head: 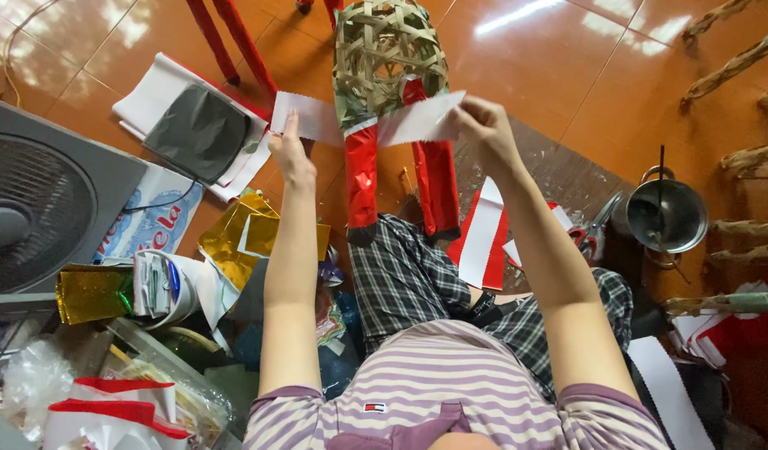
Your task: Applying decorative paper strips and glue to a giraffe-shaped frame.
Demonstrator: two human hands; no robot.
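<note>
Your left hand (291,156) and right hand (481,127), apart, each pinch an end of the white paper strip (317,117) across the red-wrapped woven basket frame (386,50).

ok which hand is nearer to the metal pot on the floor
Right. The right hand holds the white paper strip just left of the metal pot; the left hand is farther away, across the woven frame.
</note>
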